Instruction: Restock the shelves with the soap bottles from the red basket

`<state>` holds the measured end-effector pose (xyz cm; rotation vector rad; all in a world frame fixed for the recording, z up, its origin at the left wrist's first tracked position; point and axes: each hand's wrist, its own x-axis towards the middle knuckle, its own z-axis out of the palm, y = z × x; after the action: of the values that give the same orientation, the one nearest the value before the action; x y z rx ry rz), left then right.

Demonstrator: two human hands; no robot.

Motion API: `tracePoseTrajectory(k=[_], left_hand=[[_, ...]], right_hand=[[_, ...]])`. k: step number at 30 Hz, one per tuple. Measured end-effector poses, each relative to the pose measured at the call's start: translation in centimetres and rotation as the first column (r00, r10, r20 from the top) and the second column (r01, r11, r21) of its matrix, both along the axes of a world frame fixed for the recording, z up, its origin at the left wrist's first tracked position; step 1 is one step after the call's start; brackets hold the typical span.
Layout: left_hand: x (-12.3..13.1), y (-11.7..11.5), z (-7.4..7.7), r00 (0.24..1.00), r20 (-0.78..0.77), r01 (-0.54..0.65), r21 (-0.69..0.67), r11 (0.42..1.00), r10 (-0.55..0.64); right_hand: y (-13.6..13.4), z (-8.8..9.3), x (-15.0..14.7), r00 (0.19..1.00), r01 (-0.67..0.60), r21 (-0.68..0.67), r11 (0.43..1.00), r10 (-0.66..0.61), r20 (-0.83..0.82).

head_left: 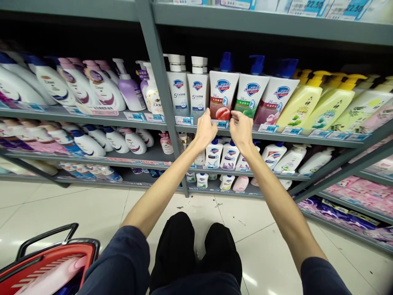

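Note:
My left hand (206, 128) is at the shelf's front edge, fingers curled in, by the left end of a price tag (221, 124). At the tag's right end is my right hand (241, 128), its fingers bent and pinched together. Whatever sits between the fingertips is hidden on both sides. Just behind the tag stands a white and red Safeguard pump bottle (222, 94) with a blue pump and a peach picture. Beside it on the right is a green-labelled Safeguard bottle (250, 96), its base partly covered by my right hand.
Left of these stand grey-white Safeguard bottles (198, 96); rightward are a pink-labelled bottle (277, 100) and yellow pump bottles (307, 100). A shelf upright (158, 69) separates them from Dove bottles (101, 88). A red basket (89, 250) with a pink bottle inside is at lower left.

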<state>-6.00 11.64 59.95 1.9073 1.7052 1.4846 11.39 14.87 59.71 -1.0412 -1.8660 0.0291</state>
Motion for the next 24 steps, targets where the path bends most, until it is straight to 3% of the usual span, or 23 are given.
tracePoseTrajectory(k=[2,5,11,17,24], left_hand=[[-0.7,-1.2,0.1,0.999,-0.049,0.002,0.081,0.997,0.002],[-1.8,-1.7,0.5,0.994,-0.109,0.002,0.040,0.999,0.003],[-2.9,0.8,1.2,0.982,-0.189,-0.019,-0.063,0.998,0.007],[-3.5,1.4,1.1,0.986,-0.165,0.005,-0.059,0.998,-0.015],[-3.6,0.9,1.3,0.985,-0.157,0.069,-0.058,0.996,-0.077]], right_hand=[[-0.7,0.5,1.3,0.998,0.059,-0.039,0.998,-0.059,0.002],[-0.8,1.0,2.3,0.997,0.059,-0.109,0.992,-0.052,0.064],[0.3,1.6,1.8,0.995,0.001,-0.228,0.974,0.023,0.101],[0.8,1.6,2.0,0.993,-0.067,-0.261,0.963,0.090,0.079],[1.1,1.4,2.0,0.992,-0.040,-0.213,0.976,0.064,0.107]])
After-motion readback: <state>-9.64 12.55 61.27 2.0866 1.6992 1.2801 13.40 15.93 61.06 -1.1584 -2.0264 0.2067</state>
